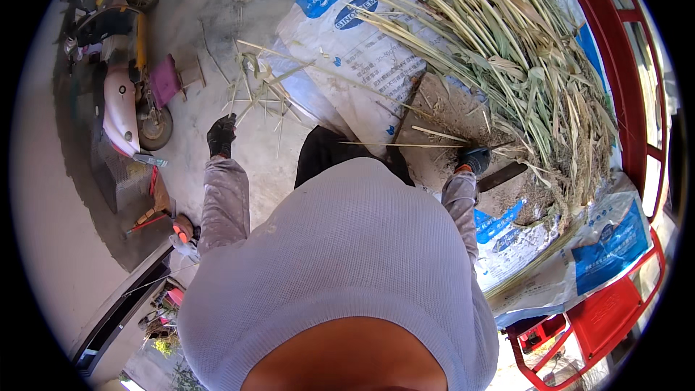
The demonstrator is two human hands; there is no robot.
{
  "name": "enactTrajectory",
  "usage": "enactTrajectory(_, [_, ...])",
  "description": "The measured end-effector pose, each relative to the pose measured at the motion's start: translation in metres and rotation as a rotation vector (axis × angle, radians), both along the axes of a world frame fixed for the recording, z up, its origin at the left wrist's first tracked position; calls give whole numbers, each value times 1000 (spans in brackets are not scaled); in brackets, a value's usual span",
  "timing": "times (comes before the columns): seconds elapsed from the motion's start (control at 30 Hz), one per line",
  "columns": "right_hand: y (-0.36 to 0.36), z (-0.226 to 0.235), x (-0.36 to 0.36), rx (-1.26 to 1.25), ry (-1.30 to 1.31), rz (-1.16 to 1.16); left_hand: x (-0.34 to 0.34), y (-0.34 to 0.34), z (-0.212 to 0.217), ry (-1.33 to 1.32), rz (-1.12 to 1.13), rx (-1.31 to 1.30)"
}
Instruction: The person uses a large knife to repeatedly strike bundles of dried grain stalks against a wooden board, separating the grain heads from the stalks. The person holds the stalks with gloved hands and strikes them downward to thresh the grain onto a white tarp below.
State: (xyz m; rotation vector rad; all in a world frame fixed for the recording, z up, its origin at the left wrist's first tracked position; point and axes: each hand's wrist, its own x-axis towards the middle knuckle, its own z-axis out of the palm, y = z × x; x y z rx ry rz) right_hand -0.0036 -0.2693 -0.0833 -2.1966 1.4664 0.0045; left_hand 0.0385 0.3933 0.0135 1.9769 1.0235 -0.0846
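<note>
My left hand (221,136), in a black glove, is held out to the left with its fingers curled. It is close to thin cut stalks (269,85) scattered on the floor, and what it holds, if anything, I cannot make out. On the right, my right hand (474,161), also in a dark glove, is closed round a long thin pale stalk (405,145) that points left across my lap. A dark flat blade-like piece (502,176) lies just beside that hand, over a brown board (441,112) strewn with bits. Whether the hand touches it is unclear.
A large heap of dry stalks with seed heads (521,65) spreads over white and blue sacks (362,94) at the right. Beyond it runs a red metal frame (624,65). A pink scooter (121,112) stands at the left, with a broom (161,195) nearer.
</note>
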Motion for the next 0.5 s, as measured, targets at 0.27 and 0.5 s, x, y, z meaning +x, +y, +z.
enactTrajectory(0.27, [38,47,-3,-62,-376,179,-12,-38,26,-6,80,-173])
enactTrajectory(0.5, [133,58,74,7,-206,1104,-1,-43,34,-85,85,-291])
